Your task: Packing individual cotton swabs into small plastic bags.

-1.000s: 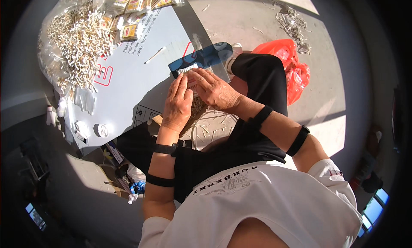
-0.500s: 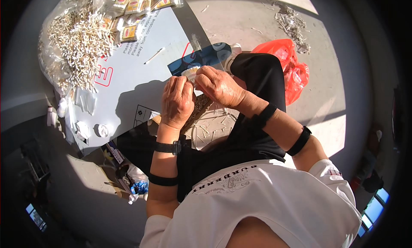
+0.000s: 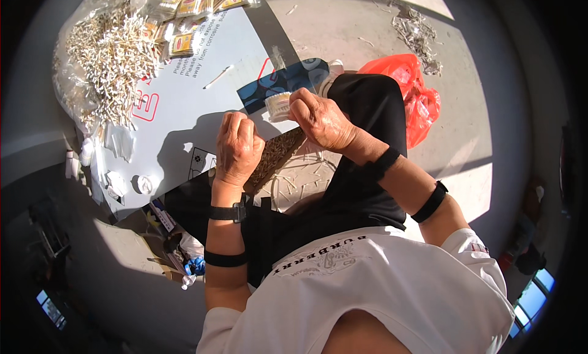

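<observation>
My right hand is closed around a small bundle of thin white sticks, held above my lap. My left hand rests with curled fingers on the edge of a flat tray of packed brown sticks that lies tilted across my knees. Whether the left hand grips the tray is hidden by the fingers. Loose white sticks lie scattered on the pale surface under the tray.
A big heap of white sticks fills a clear bag at the upper left on a white printed sheet. Small yellow packets lie at the top. A red plastic bag sits right of my knee. More sticks litter the concrete floor.
My right hand has lifted the white bundle up and away from the tray. My left hand has slid lower along the tray's edge.
</observation>
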{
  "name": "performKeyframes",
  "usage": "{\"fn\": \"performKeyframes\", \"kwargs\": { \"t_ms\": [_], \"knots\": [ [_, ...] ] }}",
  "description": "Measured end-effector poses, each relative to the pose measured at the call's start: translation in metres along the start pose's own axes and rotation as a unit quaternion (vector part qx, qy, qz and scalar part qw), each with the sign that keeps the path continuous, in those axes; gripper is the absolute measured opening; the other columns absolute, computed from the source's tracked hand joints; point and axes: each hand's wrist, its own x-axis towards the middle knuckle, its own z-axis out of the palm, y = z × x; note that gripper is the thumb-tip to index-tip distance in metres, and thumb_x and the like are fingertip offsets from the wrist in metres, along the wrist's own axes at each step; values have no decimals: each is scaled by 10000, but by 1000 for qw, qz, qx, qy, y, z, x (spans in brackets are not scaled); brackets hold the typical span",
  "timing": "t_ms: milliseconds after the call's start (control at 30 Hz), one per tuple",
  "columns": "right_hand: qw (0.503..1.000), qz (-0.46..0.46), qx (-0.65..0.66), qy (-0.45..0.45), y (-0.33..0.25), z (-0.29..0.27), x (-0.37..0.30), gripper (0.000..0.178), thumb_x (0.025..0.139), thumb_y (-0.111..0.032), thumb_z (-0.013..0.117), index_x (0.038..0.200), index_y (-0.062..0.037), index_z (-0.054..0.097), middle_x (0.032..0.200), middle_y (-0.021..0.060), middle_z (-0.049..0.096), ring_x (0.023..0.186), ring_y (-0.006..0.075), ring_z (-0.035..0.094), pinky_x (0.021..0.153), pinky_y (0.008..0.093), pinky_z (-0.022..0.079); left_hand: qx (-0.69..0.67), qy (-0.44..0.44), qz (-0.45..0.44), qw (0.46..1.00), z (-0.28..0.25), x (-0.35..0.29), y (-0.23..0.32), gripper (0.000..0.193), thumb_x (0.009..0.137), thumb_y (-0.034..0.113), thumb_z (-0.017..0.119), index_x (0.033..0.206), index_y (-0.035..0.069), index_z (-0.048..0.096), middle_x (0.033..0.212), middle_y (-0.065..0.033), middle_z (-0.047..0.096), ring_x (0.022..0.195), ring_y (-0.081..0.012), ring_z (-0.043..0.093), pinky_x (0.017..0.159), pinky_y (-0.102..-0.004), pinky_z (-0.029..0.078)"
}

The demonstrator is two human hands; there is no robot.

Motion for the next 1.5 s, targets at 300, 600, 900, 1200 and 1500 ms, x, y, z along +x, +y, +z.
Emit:
{"fn": "performKeyframes", "kwargs": {
  "t_ms": [300, 600, 900, 1200, 1500],
  "knots": [
    [986, -144, 43, 67, -37, -23, -1, 195, 771, -39, 652, 934, 20, 564, 976, 132, 572, 738, 248, 589, 625, 351, 502, -702, 40, -504, 501, -10, 6, 31, 350, 890, 304, 709, 917, -36, 631, 839, -70, 671, 757, -158, 663, 732, -275, 546],
    [911, 212, 353, 30, -59, -50, -12, 679, 725, -302, 839, 1261, -30, 524, 1132, 84, 580, 921, 207, 559, 804, 313, 472, -517, 93, -343, 779, -45, 13, 76, 276, 796, 69, 783, 1021, -32, 659, 904, -57, 679, 814, -112, 621, 786, -247, 500],
    [871, 146, 462, 84, -68, -50, -1, 371, 751, -65, 766, 1097, -10, 642, 1104, 90, 639, 1041, 213, 582, 921, 339, 453, -329, 114, -172, 922, -53, 7, 97, 352, 689, 57, 829, 1002, 3, 676, 982, -103, 649, 888, -205, 638, 760, -301, 526],
    [891, 105, 430, 98, -71, -56, -5, 352, 699, 6, 710, 1046, 4, 650, 1048, 101, 668, 1011, 246, 594, 894, 348, 466, -267, 90, -66, 957, -62, 9, 104, 362, 703, 77, 827, 1012, -2, 657, 977, -95, 620, 873, -182, 596, 743, -274, 491],
    [891, 108, 428, 104, -77, -61, -8, 337, 702, 12, 713, 1033, 1, 652, 1034, 93, 673, 998, 240, 595, 881, 345, 471, -248, 76, -55, 964, -72, 13, 112, 371, 628, 67, 846, 950, 10, 670, 918, -88, 635, 845, -236, 607, 713, -321, 507]
  ]
}}
